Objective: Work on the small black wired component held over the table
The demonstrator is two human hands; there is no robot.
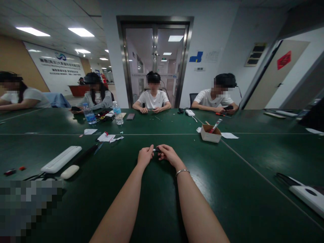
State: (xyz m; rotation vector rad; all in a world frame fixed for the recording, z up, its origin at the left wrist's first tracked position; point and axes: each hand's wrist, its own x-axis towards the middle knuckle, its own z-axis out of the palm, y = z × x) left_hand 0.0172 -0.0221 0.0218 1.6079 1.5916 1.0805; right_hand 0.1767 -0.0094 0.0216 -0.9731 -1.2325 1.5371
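Both of my hands meet over the middle of the green table (162, 195). Between them is a small black object with a bright, silvery end (157, 150), too small to name surely. My left hand (145, 157) is closed, its thumb and fingers pinching the silvery end. My right hand (170, 155), with a bracelet (182, 172) at the wrist, is closed on the black end. The fingers hide part of the object.
To the left lie a long white case (61, 159), a white mouse (70, 171) and cables. Paper scraps (106, 137) and water bottles (117, 112) stand beyond. A small cardboard box (211, 136) holds tools. Several people sit across the table; a white device (307, 197) lies at right.
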